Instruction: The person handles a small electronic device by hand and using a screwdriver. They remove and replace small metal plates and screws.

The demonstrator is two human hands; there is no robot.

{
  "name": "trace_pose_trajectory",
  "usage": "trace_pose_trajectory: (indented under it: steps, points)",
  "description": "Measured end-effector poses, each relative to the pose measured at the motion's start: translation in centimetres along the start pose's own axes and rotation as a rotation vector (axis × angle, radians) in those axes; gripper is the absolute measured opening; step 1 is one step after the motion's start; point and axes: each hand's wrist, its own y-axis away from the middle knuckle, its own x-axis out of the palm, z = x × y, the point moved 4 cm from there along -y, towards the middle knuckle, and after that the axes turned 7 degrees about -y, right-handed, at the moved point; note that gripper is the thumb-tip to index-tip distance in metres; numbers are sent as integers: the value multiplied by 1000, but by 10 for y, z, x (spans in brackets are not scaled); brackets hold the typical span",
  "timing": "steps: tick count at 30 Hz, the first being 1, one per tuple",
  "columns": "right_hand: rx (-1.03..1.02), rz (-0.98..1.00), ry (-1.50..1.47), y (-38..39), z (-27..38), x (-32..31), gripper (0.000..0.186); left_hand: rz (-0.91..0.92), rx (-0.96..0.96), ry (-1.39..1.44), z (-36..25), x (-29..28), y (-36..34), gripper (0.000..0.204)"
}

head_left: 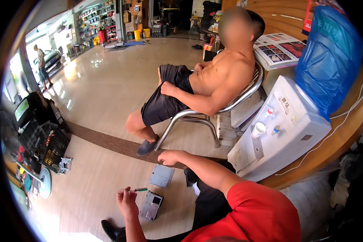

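My left hand [127,203] is closed in a pinch around a slim screwdriver [141,189] with a green end that points to the right. Just below it, a boxy metal car stereo unit [151,205] rests on the floor between my legs. Beyond that unit lies a flat grey metal plate [161,176]. My right hand [171,157] hangs above the far edge of the plate, its fingers curled together. Whatever they may hold is too small to make out.
A person [230,72] sits on a metal-framed chair [205,125] ahead. To the right stand a white water dispenser [278,125] with a paper cup [258,129] and a blue-bagged bottle [330,60]. Black crates [54,149] and a fan [45,182] are at left.
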Motion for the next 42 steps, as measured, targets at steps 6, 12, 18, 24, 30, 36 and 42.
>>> trace_pose_trajectory:
  steps: [6,12,18,24,30,36,42]
  points:
    - [18,-288,-91,62,7,-26,38,23,88,0,-9,-22,-10,8]
    - [395,-389,138,186,-1,-13,39,-21,105,47,-9,-26,-4,7]
    - [663,-237,214,214,19,9,29,11,158,52,-8,-36,6,6]
    - [505,-245,253,202,42,14,27,-78,191,1,-12,-70,38,7]
    - [363,-285,309,186,55,22,27,-260,197,90,26,-125,122,9]
    - [320,-229,282,159,85,28,31,-319,265,45,25,-134,203,10]
    - [301,-163,349,167,54,31,31,-405,290,22,-8,-90,221,14]
